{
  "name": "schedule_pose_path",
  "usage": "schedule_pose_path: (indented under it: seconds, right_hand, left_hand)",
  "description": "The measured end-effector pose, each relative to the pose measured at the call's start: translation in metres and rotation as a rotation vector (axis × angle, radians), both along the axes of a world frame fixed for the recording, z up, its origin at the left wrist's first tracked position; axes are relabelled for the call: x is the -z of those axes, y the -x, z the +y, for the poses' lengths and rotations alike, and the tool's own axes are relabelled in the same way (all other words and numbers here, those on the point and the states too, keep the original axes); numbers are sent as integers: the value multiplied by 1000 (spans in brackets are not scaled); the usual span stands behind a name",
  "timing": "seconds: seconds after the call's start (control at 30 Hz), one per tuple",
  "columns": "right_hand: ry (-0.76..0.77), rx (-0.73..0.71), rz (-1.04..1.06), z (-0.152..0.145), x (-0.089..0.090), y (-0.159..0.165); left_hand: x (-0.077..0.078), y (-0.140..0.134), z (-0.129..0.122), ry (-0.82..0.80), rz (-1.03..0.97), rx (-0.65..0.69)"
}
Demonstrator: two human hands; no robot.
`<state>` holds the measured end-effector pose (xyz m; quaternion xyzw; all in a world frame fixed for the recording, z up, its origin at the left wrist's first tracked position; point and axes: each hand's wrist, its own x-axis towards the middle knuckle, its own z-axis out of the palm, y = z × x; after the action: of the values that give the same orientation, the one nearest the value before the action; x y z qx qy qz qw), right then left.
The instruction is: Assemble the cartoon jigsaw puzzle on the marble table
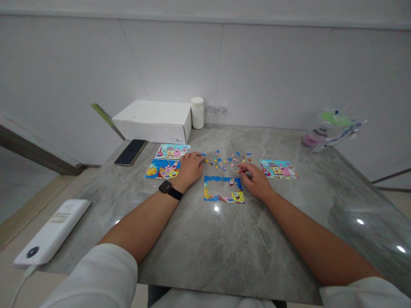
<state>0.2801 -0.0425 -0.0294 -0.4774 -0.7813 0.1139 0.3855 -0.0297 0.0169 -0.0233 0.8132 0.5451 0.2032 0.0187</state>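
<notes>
A pale wall [272, 77] fills the top. A big gray table [224, 248] fills the middle, with 2 shiny light spots [360, 221] at right. Floor [6, 273] shows at lower left.

White box [150, 113] beside white bottle [197, 114].

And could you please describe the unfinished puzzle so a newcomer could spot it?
On the grey table, between left hand and right hand, nearer the camera than the loose pieces, lies the unfinished puzzle. The table shows through its middle, unlike the picture cards.
</notes>
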Motion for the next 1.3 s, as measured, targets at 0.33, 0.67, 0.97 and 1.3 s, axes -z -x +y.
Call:
schedule_pose_path:
  seconds: [0.33,0.67,0.97,1.3]
  right_hand:
    - [22,2,7,2,3,0]
    - [37,5,0,0,0,2]
    - [27,-11,0,1,0,3]
    - [31,-19,0,0,-2,3]
  left_hand:
    - [-1,0,-1,-23,-16,-9]
    - [-2,-2,-2,3,-70,24]
    - [0,-1,-3,6,-42,51]
    - [-7,-4,0,20,-193,56]
